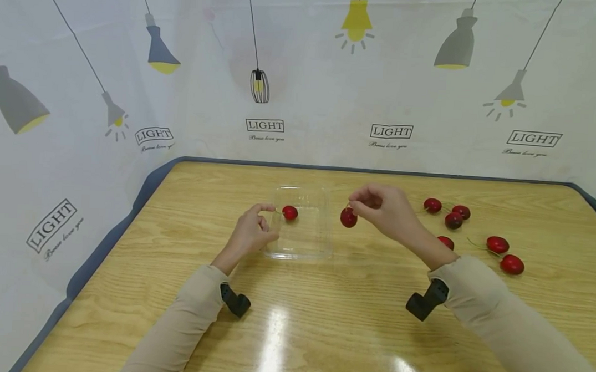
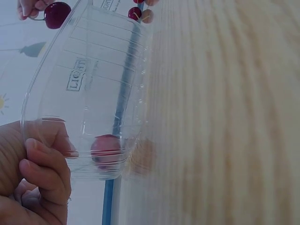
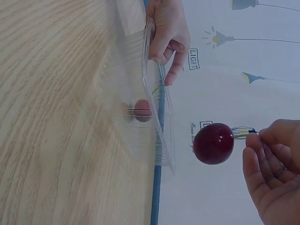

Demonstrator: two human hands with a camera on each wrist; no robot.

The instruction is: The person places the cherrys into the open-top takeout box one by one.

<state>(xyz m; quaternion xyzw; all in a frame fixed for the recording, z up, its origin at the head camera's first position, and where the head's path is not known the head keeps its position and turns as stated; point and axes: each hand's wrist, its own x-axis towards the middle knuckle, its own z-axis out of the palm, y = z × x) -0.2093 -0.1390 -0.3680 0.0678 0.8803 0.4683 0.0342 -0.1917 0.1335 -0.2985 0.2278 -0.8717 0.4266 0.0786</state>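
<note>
In the head view a clear plastic container (image 1: 302, 253) stands on the table, with one red cherry (image 1: 289, 213) inside near its left wall. My left hand (image 1: 250, 229) holds the container's left rim, thumb and index finger reaching over it and the other fingers curled outside. The stem of that cherry points toward the index fingertip. Just right of the container, my right hand (image 1: 384, 209) pinches a dark red cherry (image 1: 349, 217) by its stem. This cherry hangs free in the right wrist view, apart from the fingers.
More cherries lie on the wooden table (image 1: 332, 320) at the right. A cluster (image 1: 453, 220) sits toward the back, another cherry (image 1: 446, 243) is partly hidden by my right forearm, and a stemmed pair (image 1: 511, 264) lies beyond it. A lamp-print cloth (image 1: 322, 87) borders the table.
</note>
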